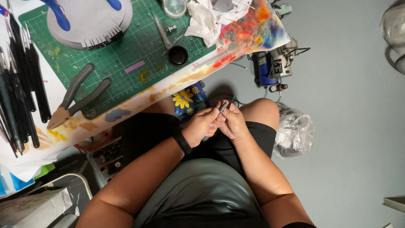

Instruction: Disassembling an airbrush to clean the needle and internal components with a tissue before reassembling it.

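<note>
My left hand (pixel 203 125) and my right hand (pixel 234 123) meet over my lap, below the desk edge. Both grip a small silver metal tool (pixel 224 106) whose tip pokes up between the fingertips. A black band sits on my left wrist (pixel 182 141). Most of the tool is hidden inside the fingers.
A green cutting mat (pixel 122 55) on the desk holds grey-handled pliers (pixel 78 97), a small black cup (pixel 178 55), tweezers (pixel 162 31) and a white model part (pixel 90 23). Black-handled tools (pixel 21 84) lie at left. A blue compressor (pixel 272 65) and plastic bag (pixel 294 131) sit on the floor.
</note>
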